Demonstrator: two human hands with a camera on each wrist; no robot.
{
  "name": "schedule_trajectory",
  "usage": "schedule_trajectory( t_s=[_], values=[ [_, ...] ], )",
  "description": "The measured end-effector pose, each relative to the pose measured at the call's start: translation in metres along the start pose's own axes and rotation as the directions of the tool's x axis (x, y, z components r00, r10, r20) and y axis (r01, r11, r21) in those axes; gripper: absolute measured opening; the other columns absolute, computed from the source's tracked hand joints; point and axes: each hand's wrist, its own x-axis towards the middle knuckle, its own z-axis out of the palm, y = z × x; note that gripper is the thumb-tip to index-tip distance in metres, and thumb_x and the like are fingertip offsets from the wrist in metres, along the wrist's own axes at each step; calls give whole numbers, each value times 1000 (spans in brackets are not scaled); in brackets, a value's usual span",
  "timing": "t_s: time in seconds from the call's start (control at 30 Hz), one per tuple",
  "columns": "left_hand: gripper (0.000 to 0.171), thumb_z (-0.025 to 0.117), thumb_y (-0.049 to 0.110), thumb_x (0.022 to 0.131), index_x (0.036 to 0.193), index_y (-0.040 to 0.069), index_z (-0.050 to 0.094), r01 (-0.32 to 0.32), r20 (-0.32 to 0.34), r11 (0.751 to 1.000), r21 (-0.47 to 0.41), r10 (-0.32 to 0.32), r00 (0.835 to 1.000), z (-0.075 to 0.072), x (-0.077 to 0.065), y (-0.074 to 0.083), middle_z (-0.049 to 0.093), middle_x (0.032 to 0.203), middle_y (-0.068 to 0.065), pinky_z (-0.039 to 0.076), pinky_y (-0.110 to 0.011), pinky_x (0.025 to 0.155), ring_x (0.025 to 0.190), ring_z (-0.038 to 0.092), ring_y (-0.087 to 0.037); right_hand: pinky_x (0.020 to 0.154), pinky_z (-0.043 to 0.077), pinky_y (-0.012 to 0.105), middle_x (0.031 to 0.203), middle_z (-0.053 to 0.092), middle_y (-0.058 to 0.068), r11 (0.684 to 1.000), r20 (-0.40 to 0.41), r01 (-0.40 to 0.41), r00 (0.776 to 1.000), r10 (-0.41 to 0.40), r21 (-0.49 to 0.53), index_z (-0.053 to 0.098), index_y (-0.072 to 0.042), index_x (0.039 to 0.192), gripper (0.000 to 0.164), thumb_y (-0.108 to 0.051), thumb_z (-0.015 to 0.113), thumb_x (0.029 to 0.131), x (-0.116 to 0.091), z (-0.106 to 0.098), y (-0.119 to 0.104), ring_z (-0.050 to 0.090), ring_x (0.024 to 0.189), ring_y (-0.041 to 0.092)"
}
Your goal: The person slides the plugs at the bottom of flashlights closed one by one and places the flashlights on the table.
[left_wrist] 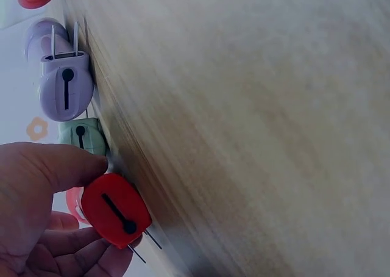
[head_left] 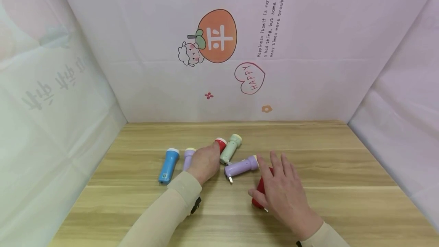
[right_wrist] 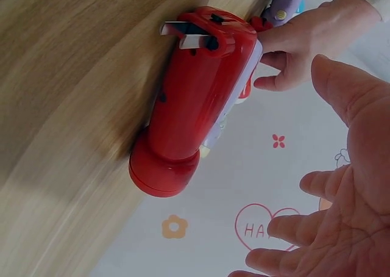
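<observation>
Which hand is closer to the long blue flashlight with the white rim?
Left. The left hand is to the right of the blue flashlight; the right hand is much farther right, by a shiny red flashlight.

a red flashlight (right_wrist: 186,97) is seen lying on the wooden table (right_wrist: 79,100), its two metal prongs (right_wrist: 194,40) folded out near the upper end. the right hand (right_wrist: 359,210) is held beside it with fingers spread, and nothing is gripped by it. behind the red flashlight, a pale purple flashlight (right_wrist: 245,77) is mostly hidden. farther back, a second red flashlight (right_wrist: 245,91) is held by the left hand (right_wrist: 311,42), and part of another purple flashlight (right_wrist: 286,2) is shown near the top edge. on the white cloth (right_wrist: 201,252), an orange flower (right_wrist: 175,227), a pink flower (right_wrist: 278,141) and a heart outline (right_wrist: 237,219) are printed.
</observation>
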Motion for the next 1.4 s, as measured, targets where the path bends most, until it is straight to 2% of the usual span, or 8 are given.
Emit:
schedule_trajectory(
  t_s=[0.3,0.53,0.77,0.9,1.1,1.2,1.4],
  values=[
    [41,68,12,91,129,-1,58,39,10,999,11,-39,999,2,-2,-1,71,86,-13,57,-43,62,69,69,-29,110,39,69,154,44,34,1000,14,-7,1000,7,0,49,-7,153,95,-59,82,81,0,-1,-2,41,141,59],
    [52,73,17,88,134,-2,56,74,26,997,-16,-74,997,-3,-4,-3,70,89,-13,56,-42,62,70,68,-29,110,38,71,156,41,33,1000,41,-16,999,16,17,47,-8,154,94,-59,80,83,1,-2,-4,38,143,59],
    [47,69,15,88,130,-1,57,51,0,998,-30,-51,999,-15,-7,-3,68,84,-11,55,-40,58,65,64,-25,110,38,71,156,41,33,1000,39,-17,999,16,19,47,-8,154,94,-59,80,83,2,-2,-5,38,143,59],
    [55,69,19,88,136,-3,54,23,-34,999,-30,-24,999,-21,-10,-2,67,82,-9,53,-37,55,60,60,-21,110,37,71,156,41,33,1000,37,-16,999,15,21,47,-8,154,93,-59,80,83,2,-3,-5,38,143,59],
    [54,69,26,90,135,1,55,44,-41,984,-173,-51,998,-30,-16,-1,60,77,-2,48,-32,57,60,55,-18,111,36,71,156,41,32,1000,27,-9,1000,9,17,47,-8,153,93,-59,81,83,2,-3,-5,36,144,58],
    [53,68,29,91,135,3,55,61,-21,962,-265,-70,997,-35,-19,0,59,76,0,47,-30,57,62,56,-17,112,36,71,156,41,32,1000,14,-6,1000,6,10,48,-8,153,94,-58,82,82,2,-2,-5,37,144,59],
    [69,66,33,88,148,3,51,117,10,903,-413,-124,992,-42,-24,3,64,87,-1,47,-30,60,68,57,-16,112,36,70,159,38,32,1000,-7,3,1000,-3,-31,47,-10,155,95,-60,81,82,2,2,-5,35,146,58]
  ],
)
